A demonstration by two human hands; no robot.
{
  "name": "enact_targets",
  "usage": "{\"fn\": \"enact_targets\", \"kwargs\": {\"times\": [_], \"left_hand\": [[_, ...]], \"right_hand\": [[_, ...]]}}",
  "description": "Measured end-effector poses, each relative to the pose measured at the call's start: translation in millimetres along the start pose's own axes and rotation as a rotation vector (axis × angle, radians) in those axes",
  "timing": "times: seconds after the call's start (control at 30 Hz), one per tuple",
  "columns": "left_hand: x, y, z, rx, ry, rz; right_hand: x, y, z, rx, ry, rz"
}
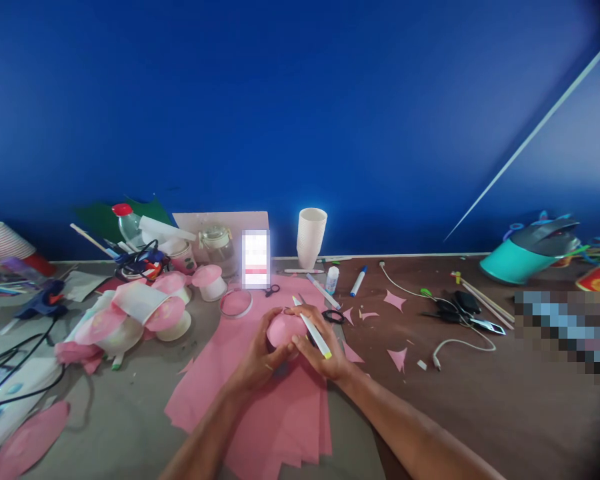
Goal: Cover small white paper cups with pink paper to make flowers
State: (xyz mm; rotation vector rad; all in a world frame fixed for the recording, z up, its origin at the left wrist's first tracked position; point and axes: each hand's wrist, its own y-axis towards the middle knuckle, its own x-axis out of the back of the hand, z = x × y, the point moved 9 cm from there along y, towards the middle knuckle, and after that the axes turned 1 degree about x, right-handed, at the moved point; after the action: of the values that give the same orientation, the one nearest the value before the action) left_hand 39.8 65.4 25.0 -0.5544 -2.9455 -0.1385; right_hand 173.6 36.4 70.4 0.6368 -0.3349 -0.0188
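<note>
Between my two hands is a rounded pink paper piece (pixel 286 329); whether a cup is under it is hidden. The fingers of my left hand (pixel 261 357) close round its left side. My right hand (pixel 327 340) grips a white marker (pixel 314 332) with a yellow end, slanting across the fingers, and its thumb presses on the pink piece's right side. Beneath both hands lie pink paper sheets (pixel 270 427). A roll of tape or ring (pixel 236 304) and small scissors (pixel 272 290) rest on the paper's far part.
At left are several pink-topped paper cups (pixel 209 281), a blue glue gun (pixel 43 301) and cables. A stack of white cups (pixel 311 239) stands by the blue wall. Rightward lie a blue-capped marker (pixel 359 281), pink scraps (pixel 397 360), a white cable (pixel 460 341) and a teal container (pixel 513 255).
</note>
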Motion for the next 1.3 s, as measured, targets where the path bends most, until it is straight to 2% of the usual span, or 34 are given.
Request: {"fn": "enact_targets", "kwargs": {"times": [0.27,0.43,0.6,0.7,0.9,1.07,1.3], "left_hand": [[-4.3,-3,-2,0.051,-0.060,0.044],[-9.5,-7,4,0.113,-0.111,0.122],[-1.2,-3,0,0.022,0.001,0.046],[-3.0,-2,-2,0.001,-0.022,0.059],[-10.0,-6,1,0.116,-0.205,0.119],[-11.1,-6,2,0.161,-0.225,0.126],[-10.0,-5,-1,0.119,-0.194,0.112]], "right_hand": [[1,0,5,0.046,0.025,0.022],[0,-1,6,0.076,-0.043,0.037],[1,-2,7,0.103,-0.066,0.029],[0,-2,6,0.081,-0.085,0.043],[0,-1,8,0.094,-0.076,0.041],[-1,-2,7,0.108,-0.092,0.041],[2,-2,12,0.120,-0.094,0.011]]}}
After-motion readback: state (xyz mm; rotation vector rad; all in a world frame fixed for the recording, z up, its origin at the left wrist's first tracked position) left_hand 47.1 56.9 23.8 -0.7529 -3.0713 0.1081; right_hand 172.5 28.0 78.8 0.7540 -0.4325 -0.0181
